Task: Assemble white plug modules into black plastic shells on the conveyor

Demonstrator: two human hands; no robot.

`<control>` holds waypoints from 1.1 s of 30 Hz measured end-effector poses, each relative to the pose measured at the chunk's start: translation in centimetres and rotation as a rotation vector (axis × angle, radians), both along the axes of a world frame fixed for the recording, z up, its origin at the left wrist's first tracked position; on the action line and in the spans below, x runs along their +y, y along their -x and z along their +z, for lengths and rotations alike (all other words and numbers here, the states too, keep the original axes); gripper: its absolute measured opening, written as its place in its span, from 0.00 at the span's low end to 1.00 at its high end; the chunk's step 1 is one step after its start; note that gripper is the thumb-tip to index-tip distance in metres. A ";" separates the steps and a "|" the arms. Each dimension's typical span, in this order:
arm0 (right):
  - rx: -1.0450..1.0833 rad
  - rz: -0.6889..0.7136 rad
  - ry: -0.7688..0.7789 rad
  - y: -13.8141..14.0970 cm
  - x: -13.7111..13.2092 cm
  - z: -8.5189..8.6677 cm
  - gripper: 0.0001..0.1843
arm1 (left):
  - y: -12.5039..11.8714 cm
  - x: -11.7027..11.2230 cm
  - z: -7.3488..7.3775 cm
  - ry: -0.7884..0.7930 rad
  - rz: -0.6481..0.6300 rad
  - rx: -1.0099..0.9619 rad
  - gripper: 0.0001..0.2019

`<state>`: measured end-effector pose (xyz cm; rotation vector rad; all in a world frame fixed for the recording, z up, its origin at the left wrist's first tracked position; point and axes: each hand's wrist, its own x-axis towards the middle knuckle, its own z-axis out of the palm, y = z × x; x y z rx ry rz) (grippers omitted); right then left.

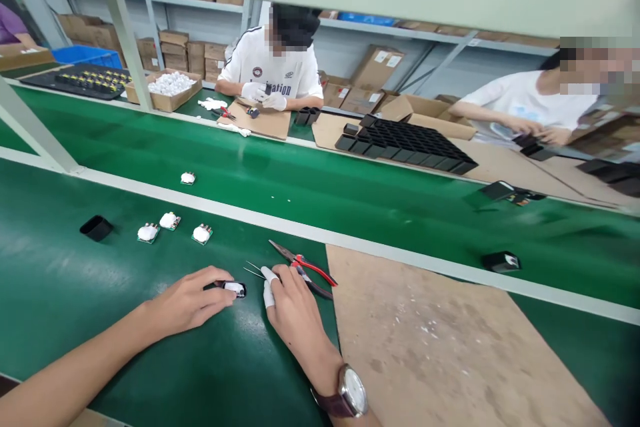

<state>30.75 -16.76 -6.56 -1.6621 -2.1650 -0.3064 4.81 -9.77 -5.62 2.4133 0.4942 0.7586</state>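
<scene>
My left hand (193, 297) is closed around a small black plastic case (242, 289), whose near end faces right and shows white material inside. Just to its right, my right hand (295, 310) grips thin metal tweezers (254, 269) with the tips pointing left, apart from the case. White finger cots cover two of its fingertips. Long-nose pliers (310, 268) with red and black handles lie just beyond that hand. Several small circuit boards (148, 233) topped with white material sit on the green surface, and an open black case (97, 228) rests to their left.
A stained cardboard sheet (425, 333) covers the bench at right. Beyond the pale rail (280, 230) runs a green belt (300, 180), with black cases (501, 261) on it. Across it, two people work beside a block of black cases (410, 140) and a box of white pieces (167, 87).
</scene>
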 end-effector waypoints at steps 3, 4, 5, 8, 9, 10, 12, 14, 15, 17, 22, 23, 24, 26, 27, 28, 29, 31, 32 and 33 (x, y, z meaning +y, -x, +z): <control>0.044 0.033 -0.031 0.7 0.0 0.4 0.18 | -0.7 -0.1 0.3 0.431 0.115 -0.156 0.06; 0.060 0.050 -0.037 0.9 0.0 0.5 0.17 | -1.0 -0.1 0.5 0.642 0.167 -0.227 0.07; 0.071 0.066 -0.041 1.1 -0.1 0.6 0.17 | -1.1 0.1 0.7 0.849 0.214 -0.296 0.09; 0.069 0.098 -0.045 1.4 -0.2 0.5 0.18 | -1.3 1.0 1.2 1.213 0.295 -0.423 0.15; 0.061 0.102 -0.040 1.4 -0.3 0.4 0.19 | -1.2 1.2 1.3 1.208 0.310 -0.437 0.16; 0.053 0.101 -0.035 1.4 -0.3 0.3 0.19 | -1.1 1.4 1.3 1.139 0.318 -0.431 0.16; 0.036 0.084 -0.019 1.3 -0.3 0.0 0.19 | -0.8 1.4 1.1 0.825 0.316 -0.368 0.13; 0.020 0.051 -0.009 1.2 -0.2 -0.2 0.20 | -0.6 0.9 0.9 0.407 0.268 -0.255 0.07; 0.013 0.031 -0.005 1.1 -0.2 -0.3 0.21 | -0.6 0.5 0.8 0.228 0.225 -0.192 0.05; 0.000 -0.004 0.004 1.1 -0.1 -0.4 0.22 | -0.7 -0.2 0.8 0.006 0.138 -0.081 0.05; -0.029 -0.045 -0.013 0.9 0.0 -0.2 0.26 | -1.4 2.1 2.1 -0.141 0.133 0.005 0.03; -0.037 -0.054 -0.025 0.8 0.0 -0.2 0.26 | -1.5 3.7 2.6 -0.183 0.182 0.021 0.03; -0.047 -0.065 -0.038 0.7 0.0 -0.2 0.27 | -1.4 5.7 3.1 -0.227 0.247 0.044 0.05; -0.060 -0.089 -0.062 0.4 0.2 -0.4 0.27 | -1.0 10.3 4.3 -0.288 0.438 0.120 0.08; -0.063 -0.096 -0.071 0.2 0.2 -0.6 0.26 | -0.7 12.8 4.8 -0.292 0.511 0.133 0.09; -0.062 -0.100 -0.079 0.1 0.3 -0.7 0.25 | -0.3 15.1 5.3 -0.295 0.568 0.137 0.10; -0.056 -0.100 -0.085 -0.1 0.3 -0.8 0.25 | 0.0 17.2 5.6 -0.293 0.629 0.145 0.11; -0.037 -0.091 -0.083 -0.3 0.4 -0.9 0.24 | 0.6 20.4 6.0 -0.288 0.729 0.166 0.11; -0.024 -0.088 -0.077 -0.3 0.4 -0.9 0.25 | 0.7 21.5 5.9 -0.288 0.764 0.180 0.11; -0.012 -0.086 -0.067 -0.4 0.3 -0.8 0.25 | 0.7 22.2 5.8 -0.292 0.786 0.192 0.11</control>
